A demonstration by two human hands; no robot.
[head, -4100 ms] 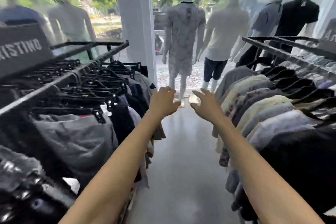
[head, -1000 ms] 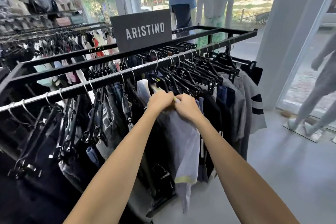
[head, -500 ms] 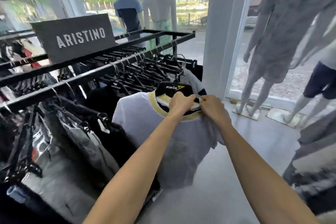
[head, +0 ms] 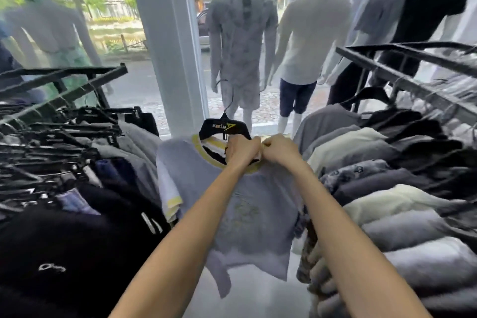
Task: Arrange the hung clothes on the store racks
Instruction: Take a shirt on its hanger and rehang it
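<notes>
A pale grey T-shirt (head: 258, 214) with yellow trim at the collar and sleeve hangs on a black hanger (head: 223, 128), held in the aisle between two racks. My left hand (head: 241, 150) grips the shirt's collar and the hanger's right shoulder. Touching it, my right hand (head: 280, 150) pinches the collar just to the right. The hanger's hook is free of any rail. The left rack (head: 64, 80) carries dark clothes on black hangers. On the right rack (head: 413, 70) hang grey, cream and black shirts.
A white pillar (head: 167, 41) stands ahead at the shop window. Several dressed mannequins (head: 240, 41) line the glass behind it. A strip of grey floor (head: 258, 297) runs between the racks under the shirt.
I took the grey T-shirt off the left rack and turned right with it. It now hangs in the aisle facing the mannequins, both hands still at its collar.
</notes>
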